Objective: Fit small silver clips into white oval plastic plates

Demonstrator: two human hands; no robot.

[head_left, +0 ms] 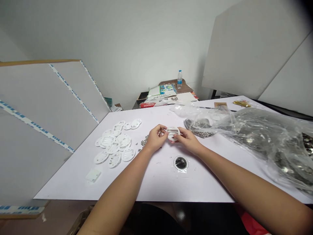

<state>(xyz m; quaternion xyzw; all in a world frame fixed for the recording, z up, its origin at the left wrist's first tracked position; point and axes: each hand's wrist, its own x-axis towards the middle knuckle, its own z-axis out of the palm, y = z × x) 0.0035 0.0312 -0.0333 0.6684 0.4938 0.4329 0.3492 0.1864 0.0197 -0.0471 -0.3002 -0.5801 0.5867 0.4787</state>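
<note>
Between my two hands, above the middle of the white table (156, 182), is a round white plastic piece (173, 130) with slots in its face. My left hand (157, 137) pinches its left edge, fingers bent. On the opposite edge my right hand (187, 139) grips it, thumb on the front. Whether a small part is also between the left fingers I cannot make out. Small metal pieces (143, 143) lie scattered beside my left hand, partly hidden by it. Further left, several similar white round pieces (112, 145) lie in an overlapping heap.
A white square piece (93, 175) lies front left. A black round disc in a clear wrapper (181, 162) is near the front. Large clear plastic bags (259, 140) of shiny metal parts spread along the right. A water bottle (179, 79) stands behind. Grey panels (44, 130) border the left side.
</note>
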